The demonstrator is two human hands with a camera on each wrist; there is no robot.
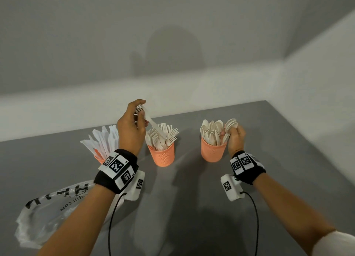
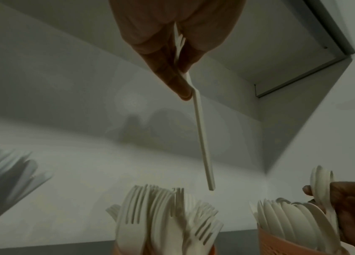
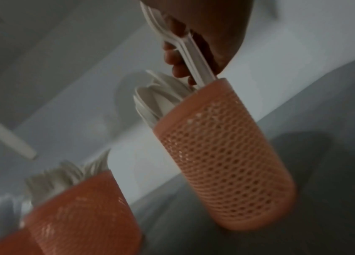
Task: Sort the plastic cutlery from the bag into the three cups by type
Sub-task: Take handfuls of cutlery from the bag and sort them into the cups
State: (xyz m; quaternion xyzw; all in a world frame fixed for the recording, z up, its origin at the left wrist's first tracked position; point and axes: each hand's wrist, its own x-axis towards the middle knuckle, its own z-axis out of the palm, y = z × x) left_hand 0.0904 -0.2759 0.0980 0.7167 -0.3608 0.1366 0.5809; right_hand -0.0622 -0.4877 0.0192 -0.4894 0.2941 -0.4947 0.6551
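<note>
both hands putting cutlery in cups, bag (image 1: 50, 211) near on the table (image 1: 192, 207)
left hand (image 1: 130, 128) fingers pinch a light, stiff fork (image 1: 153, 124) at its tines over the fork cup (image 1: 163, 155); right hand (image 1: 235, 138) grips slippery spoons (image 1: 229, 127) by the necks at the spoon cup (image 1: 212, 152).

Grey table (image 1: 278, 159) against white walls (image 1: 172, 34), a shadow on them.

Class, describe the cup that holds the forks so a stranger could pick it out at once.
On the grey table stand three orange cups in a row. The fork cup is the middle one, under the left hand. Only it bristles with prongs; its neighbours hold knives and spoons.
</note>
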